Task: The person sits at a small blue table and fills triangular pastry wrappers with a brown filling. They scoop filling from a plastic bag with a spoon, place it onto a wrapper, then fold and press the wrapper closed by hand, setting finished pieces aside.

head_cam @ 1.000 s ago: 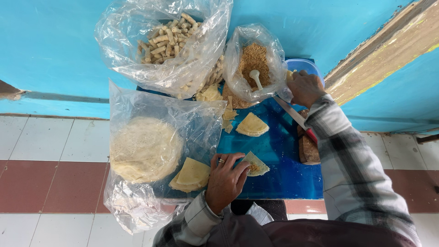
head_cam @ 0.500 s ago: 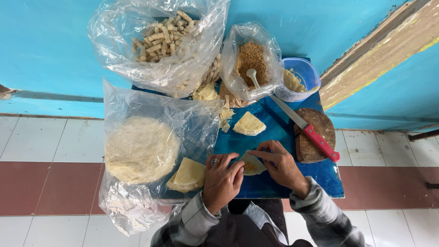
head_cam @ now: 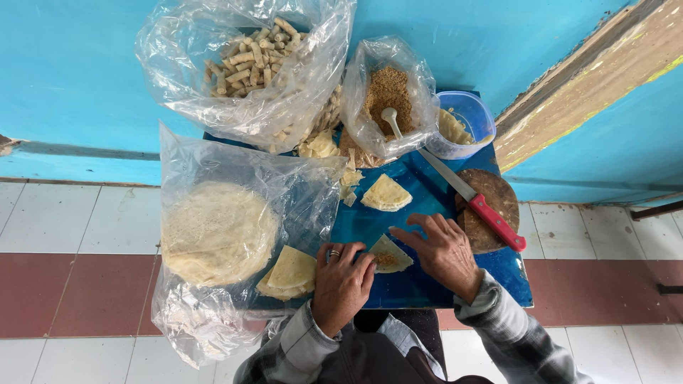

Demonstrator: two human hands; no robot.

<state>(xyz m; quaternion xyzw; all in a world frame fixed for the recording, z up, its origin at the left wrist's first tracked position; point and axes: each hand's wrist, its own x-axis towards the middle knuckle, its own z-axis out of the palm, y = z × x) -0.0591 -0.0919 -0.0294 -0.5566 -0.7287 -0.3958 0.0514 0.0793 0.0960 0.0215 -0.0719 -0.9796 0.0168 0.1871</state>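
- The left hand (head_cam: 341,283) has a ring on one finger; the ring is silver-coloured with a darker part in the middle.
- The right hand (head_cam: 447,252) has no ring that I can see.
- Both sleeves are a plaid shirt in grey, white and dark lines.
- The cuffs end at the wrists.

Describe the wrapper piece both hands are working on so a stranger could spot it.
Start at the blue tabletop. At its near edge, between the left hand and right hand, lies a pale wedge-shaped wrapper. Unlike the other wedges, it carries brown filling.
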